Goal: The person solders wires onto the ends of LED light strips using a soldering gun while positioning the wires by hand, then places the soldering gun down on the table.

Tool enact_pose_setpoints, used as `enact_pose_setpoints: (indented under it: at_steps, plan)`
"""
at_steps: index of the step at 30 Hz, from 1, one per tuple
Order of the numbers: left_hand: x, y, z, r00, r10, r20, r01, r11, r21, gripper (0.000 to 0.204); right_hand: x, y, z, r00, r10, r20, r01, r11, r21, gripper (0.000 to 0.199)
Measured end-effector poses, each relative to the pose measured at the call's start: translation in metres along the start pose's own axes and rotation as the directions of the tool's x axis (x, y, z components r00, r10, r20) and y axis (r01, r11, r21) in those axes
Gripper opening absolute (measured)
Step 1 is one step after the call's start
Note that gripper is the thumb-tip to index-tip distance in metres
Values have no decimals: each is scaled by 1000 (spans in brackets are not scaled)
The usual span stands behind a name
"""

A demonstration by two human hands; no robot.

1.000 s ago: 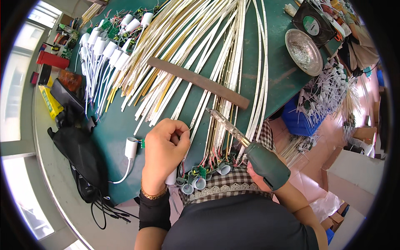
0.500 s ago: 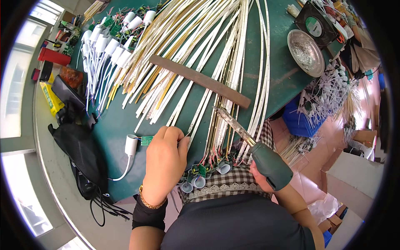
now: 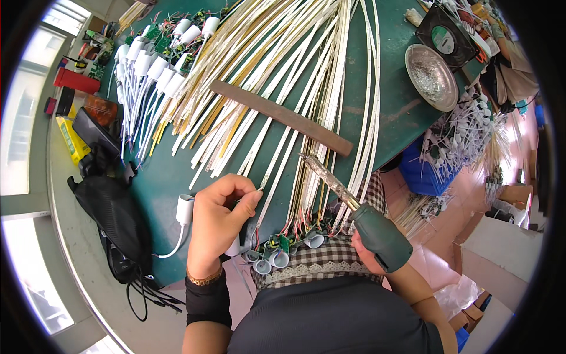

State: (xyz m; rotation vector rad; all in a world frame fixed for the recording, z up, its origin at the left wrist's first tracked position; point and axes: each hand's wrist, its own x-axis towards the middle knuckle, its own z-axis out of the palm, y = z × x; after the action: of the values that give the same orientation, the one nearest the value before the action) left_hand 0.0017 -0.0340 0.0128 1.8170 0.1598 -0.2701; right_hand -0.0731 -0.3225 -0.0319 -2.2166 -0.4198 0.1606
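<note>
A green table point(image 3: 162, 192) fills the middle of my feed. Along the left I get bright windows point(image 3: 17, 127) in pale frames, with daylight coming through, and a pale ledge point(image 3: 88, 271) curving beside the table. To the right I see pink floor point(image 3: 441, 215), shiny where light hits it, and a box point(image 3: 501, 253).

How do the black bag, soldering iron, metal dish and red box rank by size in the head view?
1. Black bag
2. Soldering iron and metal dish: too alike to rank
3. Red box
</note>
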Motion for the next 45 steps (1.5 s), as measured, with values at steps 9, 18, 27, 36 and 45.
enact_pose_setpoints:
  at_steps: [9, 18, 27, 36, 45]
  plan:
    - [11, 2, 11, 971, 237, -23, -184, 806, 563, 8, -6, 6, 11, 997, 70, -41, -64, 990, 128, 4]
    - [11, 8, 15, 980, 200, -24, -146, 789, 596, 9, -5, -1, 5, 998, 59, 4, -60, 992, 108, 4]
    - [15, 10, 13, 986, 166, 3, -135, 789, 600, 6, 2, 7, 10, 976, -220, -7, 219, 969, 118, 36]
    - [18, 13, 11, 986, 169, 6, -137, 779, 612, 4, 14, -7, 4, 967, -251, 41, 243, 960, 140, 41]
    - [20, 10, 9, 988, 152, 12, -128, 785, 606, 8, 12, -9, 1, 985, -169, 42, 168, 985, 35, 38]
